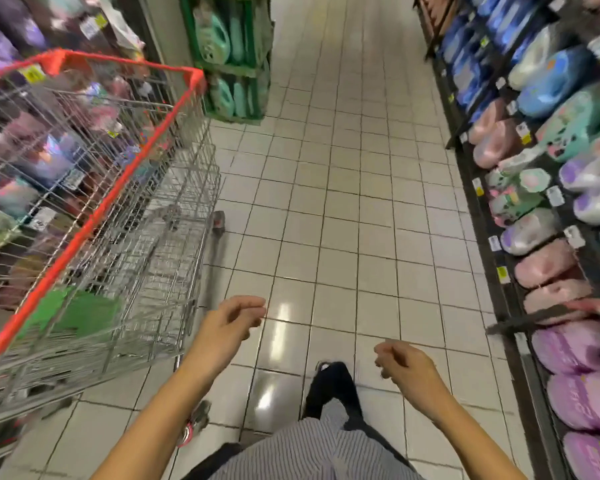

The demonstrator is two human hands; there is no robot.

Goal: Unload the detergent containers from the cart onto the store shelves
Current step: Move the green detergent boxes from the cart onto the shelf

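Observation:
A wire shopping cart (160,216) with a red rim stands at the left of the aisle. A green item (73,317) lies in its basket near me; I cannot tell what it is. My left hand (232,323) hovers just right of the cart's near corner, fingers loosely curled, holding nothing. Over the floor tiles, my right hand (402,365) is closed in a loose fist, empty. Detergent pouches in purple, pink, blue and teal fill the store shelves (499,292) along the right.
A green display stand (236,64) with teal packs stands at the aisle's far left, beyond the cart. More blurred goods line the left shelves behind the cart. White tiled floor (343,202) runs ahead between cart and right shelves. My black shoe (333,386) steps forward.

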